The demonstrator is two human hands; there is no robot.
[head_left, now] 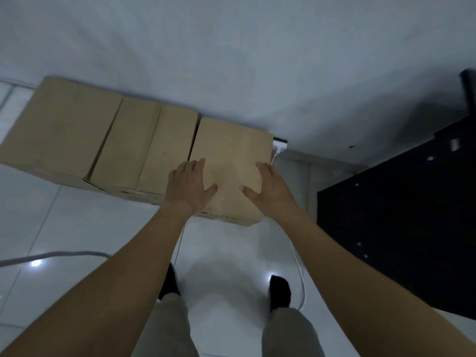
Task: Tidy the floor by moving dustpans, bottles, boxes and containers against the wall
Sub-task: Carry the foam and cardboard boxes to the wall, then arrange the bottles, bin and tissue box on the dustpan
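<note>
Three brown cardboard boxes stand in a row against the white wall (231,60). The rightmost box (231,148) lies under both of my hands. My left hand (189,182) rests flat on its top near the left edge, fingers straight and spread. My right hand (268,186) lies on the top near the right edge, fingers straight, thumb pointing inward. The middle box (144,145) and the left box (64,127) touch one another to the left. No dustpan, bottle or container shows.
A black cabinet (399,228) stands close on the right. A white power strip (279,145) sits by the wall behind the box, its cable (300,274) running down the glossy tiled floor (77,228). A grey cord (51,255) crosses the left. My feet stand below.
</note>
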